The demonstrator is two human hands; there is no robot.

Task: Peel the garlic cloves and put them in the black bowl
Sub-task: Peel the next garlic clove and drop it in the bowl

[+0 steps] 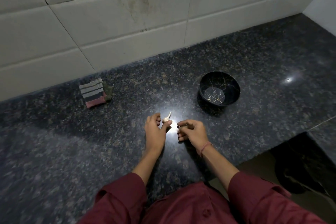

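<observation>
Left hand [156, 129] pinches garlic clove [165, 119] — pale, papery.

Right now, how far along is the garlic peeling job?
Done: little; the bowl shows one pale speck, too small to identify. In hand: the left hand pinches a clove with skin sticking up, the right hand curled beside it. Left: finish peeling and drop it in the bowl.

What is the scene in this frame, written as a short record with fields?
surface: dark speckled granite counter
left hand: pinches a pale garlic clove, skin trailing
right hand: fingers curled, contents unclear
bowl: round black bowl with gold vein lines, upright, right of the hands; small pale bit inside
other: folded striped cloth, behind and left of the hands
</observation>
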